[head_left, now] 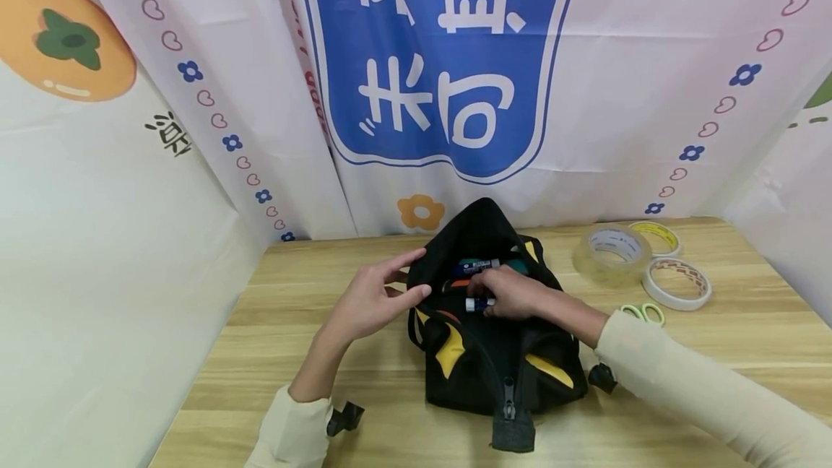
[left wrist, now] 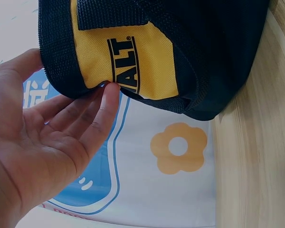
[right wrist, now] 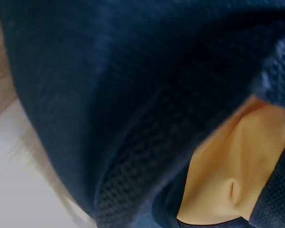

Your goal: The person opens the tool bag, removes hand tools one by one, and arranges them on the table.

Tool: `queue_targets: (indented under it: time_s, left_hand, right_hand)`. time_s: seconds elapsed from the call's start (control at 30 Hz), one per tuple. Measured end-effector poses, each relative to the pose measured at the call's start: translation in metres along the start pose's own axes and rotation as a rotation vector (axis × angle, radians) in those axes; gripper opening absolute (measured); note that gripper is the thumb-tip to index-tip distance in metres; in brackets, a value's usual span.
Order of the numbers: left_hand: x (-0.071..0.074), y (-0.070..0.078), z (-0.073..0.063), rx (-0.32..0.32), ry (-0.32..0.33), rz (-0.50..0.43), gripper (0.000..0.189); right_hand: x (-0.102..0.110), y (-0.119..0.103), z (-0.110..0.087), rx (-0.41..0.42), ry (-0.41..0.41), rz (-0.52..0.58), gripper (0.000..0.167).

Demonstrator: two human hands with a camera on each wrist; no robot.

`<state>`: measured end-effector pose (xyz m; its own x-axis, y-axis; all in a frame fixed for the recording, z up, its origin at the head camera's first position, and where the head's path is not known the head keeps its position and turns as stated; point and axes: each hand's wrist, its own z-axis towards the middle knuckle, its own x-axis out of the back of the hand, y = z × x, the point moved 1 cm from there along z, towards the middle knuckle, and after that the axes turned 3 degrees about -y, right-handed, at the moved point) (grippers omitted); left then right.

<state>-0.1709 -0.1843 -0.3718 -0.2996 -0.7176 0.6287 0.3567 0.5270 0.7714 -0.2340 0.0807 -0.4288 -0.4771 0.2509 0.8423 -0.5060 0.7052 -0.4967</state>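
Observation:
A black and yellow tool bag [head_left: 455,381] stands on the table with its zipped mouth spread open. My left hand [head_left: 373,302] holds the bag's left rim; in the left wrist view its fingertips [left wrist: 111,90] press the yellow panel while the thumb goes behind the zipped edge. Inside the mouth, my right hand [head_left: 513,293] grips a blue marker with a white end [head_left: 479,304]. Another dark blue marker [head_left: 476,266] lies just above it, near something green. The right wrist view has only the bag's side [right wrist: 85,95] and yellow panel [right wrist: 232,171]; the right hand is hidden there.
To the right of the bag lie a wide clear tape roll [head_left: 612,255], a yellow-cored tape roll [head_left: 656,237] and a white tape roll [head_left: 677,284]. Green scissor handles [head_left: 643,314] show beside the right sleeve. A printed cloth [head_left: 611,128] hangs behind the wooden table [head_left: 260,367].

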Motion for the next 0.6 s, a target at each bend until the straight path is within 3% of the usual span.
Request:
queue_targets:
  time_s: [0.37, 0.6]
  left_hand:
    - [0.0, 0.0, 0.0, -0.006, 0.002, 0.003, 0.061]
    - [-0.001, -0.001, 0.0, -0.016, 0.005, -0.003, 0.06]
  right_hand:
    - [-0.003, -0.001, 0.0, 0.029, 0.069, 0.014, 0.026]
    - [0.02, -0.014, -0.017, 0.085, 0.215, 0.088, 0.027]
